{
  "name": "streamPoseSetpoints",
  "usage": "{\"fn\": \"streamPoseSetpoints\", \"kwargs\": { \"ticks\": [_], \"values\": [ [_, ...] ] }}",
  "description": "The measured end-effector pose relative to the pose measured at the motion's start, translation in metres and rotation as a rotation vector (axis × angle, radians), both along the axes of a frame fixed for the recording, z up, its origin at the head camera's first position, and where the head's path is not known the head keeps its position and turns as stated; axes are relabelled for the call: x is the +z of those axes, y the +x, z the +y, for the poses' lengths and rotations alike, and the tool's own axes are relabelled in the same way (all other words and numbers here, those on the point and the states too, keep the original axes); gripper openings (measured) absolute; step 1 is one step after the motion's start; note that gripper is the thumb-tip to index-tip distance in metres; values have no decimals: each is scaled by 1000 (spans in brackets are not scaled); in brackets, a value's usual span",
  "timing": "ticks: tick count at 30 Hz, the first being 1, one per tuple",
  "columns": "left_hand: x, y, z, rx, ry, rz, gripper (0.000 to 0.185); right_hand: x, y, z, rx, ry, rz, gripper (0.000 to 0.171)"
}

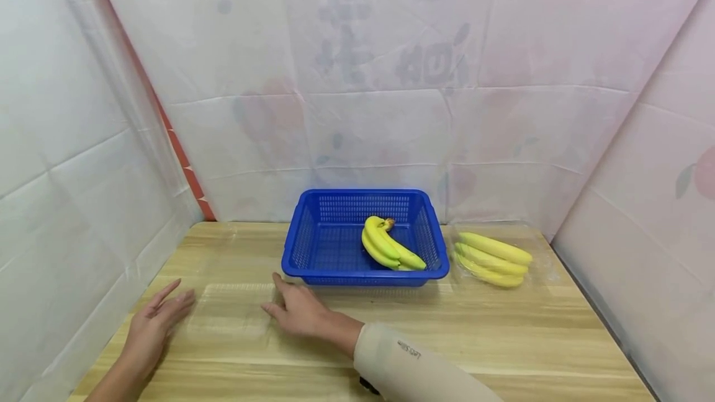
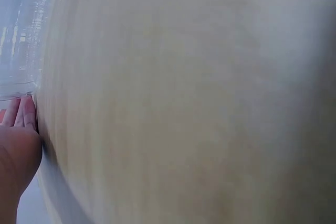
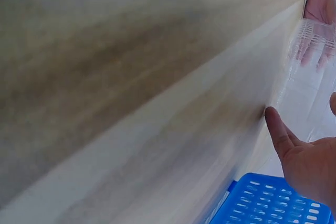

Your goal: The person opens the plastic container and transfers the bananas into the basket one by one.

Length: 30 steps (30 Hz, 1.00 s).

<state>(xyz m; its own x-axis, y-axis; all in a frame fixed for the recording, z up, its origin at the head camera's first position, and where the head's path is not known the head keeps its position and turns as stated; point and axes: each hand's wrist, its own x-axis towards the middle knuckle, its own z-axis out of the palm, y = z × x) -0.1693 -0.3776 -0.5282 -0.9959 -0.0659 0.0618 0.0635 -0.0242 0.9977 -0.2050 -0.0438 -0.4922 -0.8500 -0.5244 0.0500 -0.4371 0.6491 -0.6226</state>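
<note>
A clear plastic box [image 1: 234, 312], ridged along its edges, lies on the table between the two hands. Beside its left side is my left hand [image 1: 153, 324], fingers extended and the palm turned inward. My right hand [image 1: 304, 310] is at the box's right side, thumb and forefinger spread apart, close in front of the blue basket. From the right wrist, the box's ribbed wall [image 3: 317, 40] overlaps the left hand's fingers, and my right hand [image 3: 310, 163] shows an extended finger near the tabletop. In the left wrist view, my left hand's fingertips [image 2: 25, 109] are right at the clear plastic.
A blue plastic basket [image 1: 365, 276] stands at the back middle with a small bunch of bananas [image 1: 380, 244] inside. To its right, several bananas [image 1: 494, 259] lie in another clear plastic box. White printed sheeting [image 1: 380, 129] walls the wooden table [image 1: 480, 340] at the back and sides.
</note>
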Motion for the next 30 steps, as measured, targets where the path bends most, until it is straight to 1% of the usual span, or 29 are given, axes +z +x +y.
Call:
{"fn": "streamPoseSetpoints", "kwargs": {
  "ticks": [4,7,10,14,18,21,24,27,28,30],
  "values": [
    [0,-2,-1,17,47,-3,44,0,-4,1,28,0,14,73],
    [0,-4,0,37,68,5,38,0,-6,1,32,-6,8,75],
    [1,-5,2,57,75,18,31,-1,-8,2,21,-15,-4,77],
    [4,-8,5,84,70,16,24,-4,-8,4,17,-32,-11,78],
    [5,-9,4,80,100,34,22,-4,-7,7,23,-45,-20,77],
    [4,-9,1,40,162,63,23,-5,-6,10,40,-41,-6,76],
    [2,-9,-4,-47,216,103,30,-5,-4,17,73,-23,22,77],
    [1,-7,-8,-132,273,147,40,-3,2,26,103,-9,30,78],
    [1,-6,-9,-151,312,157,43,-2,4,30,107,-9,21,78],
    [1,-4,-10,-153,369,159,46,1,7,37,113,-12,-4,78]
  ]
}}
